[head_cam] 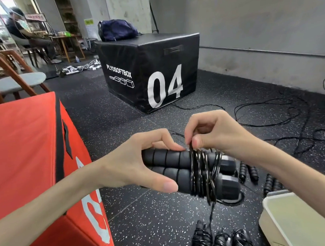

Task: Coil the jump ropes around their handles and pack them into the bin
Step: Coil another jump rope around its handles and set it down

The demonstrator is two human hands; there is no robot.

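1. The left hand point(141, 161) comes in from the lower left with the forearm stretched across the view. Its fingers and thumb are curled around two black handles point(171, 165), which lie side by side and point to the right.
2. The right hand point(213, 133) reaches from the right and is above the handles. Its thumb and fingers pinch the thin black rope point(201, 169) just over the wound part.
3. The rope makes several shiny loops around both handles, right beside the left thumb. The hard end caps stick out to the right of the loops.
4. One loose end of the rope hangs down to the speckled floor point(144, 214).
5. The pale bin point(270, 213) stands on the floor at the lower right corner, and coiled ropes point(218, 240) lie just left of it.
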